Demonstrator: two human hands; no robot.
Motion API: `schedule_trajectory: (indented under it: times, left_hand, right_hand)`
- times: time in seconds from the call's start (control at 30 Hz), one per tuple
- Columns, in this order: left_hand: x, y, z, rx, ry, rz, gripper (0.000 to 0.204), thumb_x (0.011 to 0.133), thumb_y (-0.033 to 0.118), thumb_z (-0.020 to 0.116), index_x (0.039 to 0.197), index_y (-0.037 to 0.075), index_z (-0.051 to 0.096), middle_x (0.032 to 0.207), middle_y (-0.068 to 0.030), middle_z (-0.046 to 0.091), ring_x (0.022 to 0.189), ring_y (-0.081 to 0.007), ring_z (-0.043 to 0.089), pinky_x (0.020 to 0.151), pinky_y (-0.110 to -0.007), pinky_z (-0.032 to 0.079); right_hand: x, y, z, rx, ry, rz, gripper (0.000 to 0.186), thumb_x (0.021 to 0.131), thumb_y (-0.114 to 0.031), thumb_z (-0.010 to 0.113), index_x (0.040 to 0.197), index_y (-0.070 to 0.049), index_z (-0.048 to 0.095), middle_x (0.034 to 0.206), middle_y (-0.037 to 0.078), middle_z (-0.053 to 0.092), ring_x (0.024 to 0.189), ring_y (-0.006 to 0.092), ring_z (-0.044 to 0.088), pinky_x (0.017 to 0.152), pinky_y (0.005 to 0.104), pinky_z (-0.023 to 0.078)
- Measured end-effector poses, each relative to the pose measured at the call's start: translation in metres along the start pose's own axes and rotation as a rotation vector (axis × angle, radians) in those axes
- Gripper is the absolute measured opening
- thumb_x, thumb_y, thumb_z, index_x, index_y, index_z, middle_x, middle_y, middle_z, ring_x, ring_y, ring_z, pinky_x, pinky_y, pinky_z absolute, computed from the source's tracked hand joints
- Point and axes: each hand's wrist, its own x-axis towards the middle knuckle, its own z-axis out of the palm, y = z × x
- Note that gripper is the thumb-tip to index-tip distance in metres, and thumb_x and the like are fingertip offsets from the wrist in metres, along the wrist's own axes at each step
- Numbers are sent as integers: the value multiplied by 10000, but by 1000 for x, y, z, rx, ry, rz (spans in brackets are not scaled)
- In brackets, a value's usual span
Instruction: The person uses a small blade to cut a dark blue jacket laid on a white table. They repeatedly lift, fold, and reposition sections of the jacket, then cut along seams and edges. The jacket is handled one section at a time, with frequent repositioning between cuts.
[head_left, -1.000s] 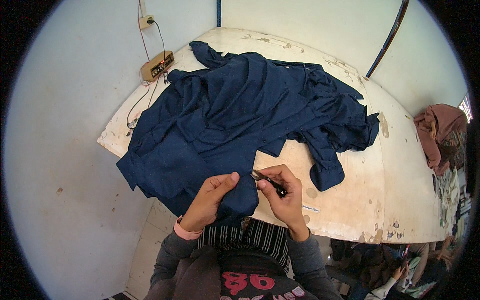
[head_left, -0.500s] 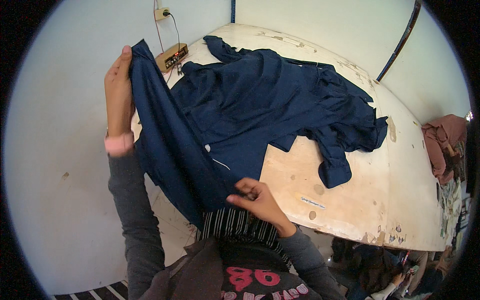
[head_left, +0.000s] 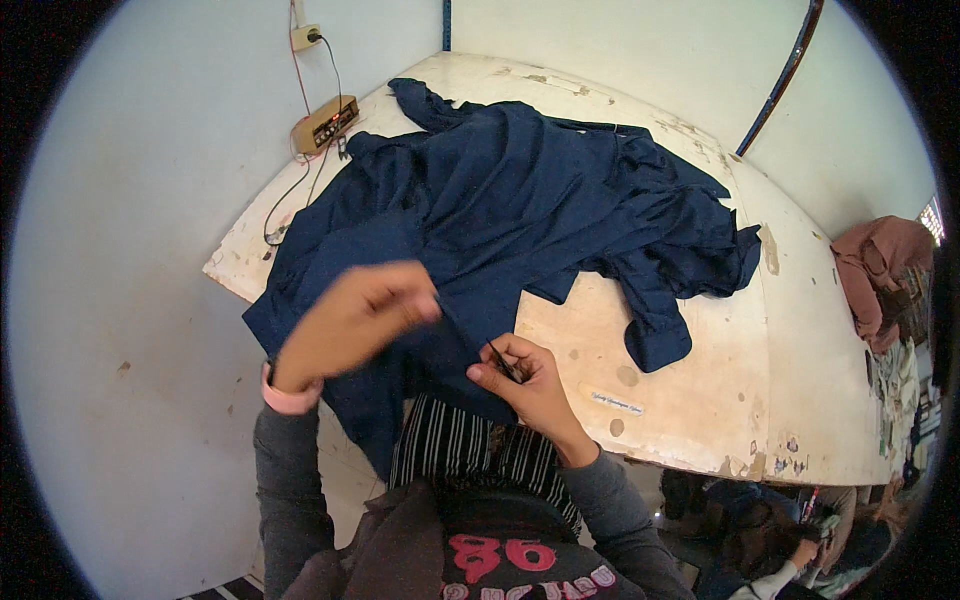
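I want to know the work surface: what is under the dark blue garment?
The dark blue garment lies on a worn white table, bare at its right and near side. What the cloth covers cannot be seen.

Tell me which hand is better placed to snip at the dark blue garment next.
Probably the right hand: it holds a small dark tool against the dark blue garment. The left hand only pinches the fabric.

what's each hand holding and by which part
The right hand pinches a small dark tool by its near end; the left hand grips the navy garment at its near edge.
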Motion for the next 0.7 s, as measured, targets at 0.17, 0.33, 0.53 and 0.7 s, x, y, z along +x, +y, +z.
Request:
schedule_trajectory:
  times: [0.17, 0.33, 0.53, 0.7]
  left_hand:
    - [13, -10, -55, -515, 605, 123, 263, 1046, 307, 609, 975, 66, 687, 866, 85, 634, 772, -15, 543, 703, -225, 445]
    - [18, -76, -134, 247, 744, 20, 221, 1023, 267, 615, 1041, 67, 706, 871, -34, 726, 799, -168, 679, 731, -305, 508]
    - [30, -54, -17, 551, 406, 335, 415, 821, 237, 799, 1179, 63, 681, 1177, -147, 695, 1087, -351, 663, 965, -436, 500]
    - [10, -17, 37, 336, -96, 231, 269, 933, 290, 737, 993, 34, 679, 914, -83, 676, 935, -213, 652, 920, -373, 465]
  right_hand:
    - [0, 16, -13, -111, -28, 94, 89, 929, -79, 761, 958, -32, 691, 828, -57, 630, 739, 10, 503, 656, 188, 384]
    - [0, 27, -21, -216, 9, 73, 119, 936, -121, 760, 974, -21, 708, 844, -33, 668, 760, 7, 527, 679, 191, 416]
    - [6, 14, -11, -206, 54, -58, 126, 940, -123, 755, 996, -18, 713, 842, -31, 675, 769, 31, 560, 694, 202, 435]
    - [12, -4, -6, -99, 13, -103, 119, 934, -101, 751, 1000, -7, 720, 899, 6, 685, 851, 59, 601, 759, 223, 463]
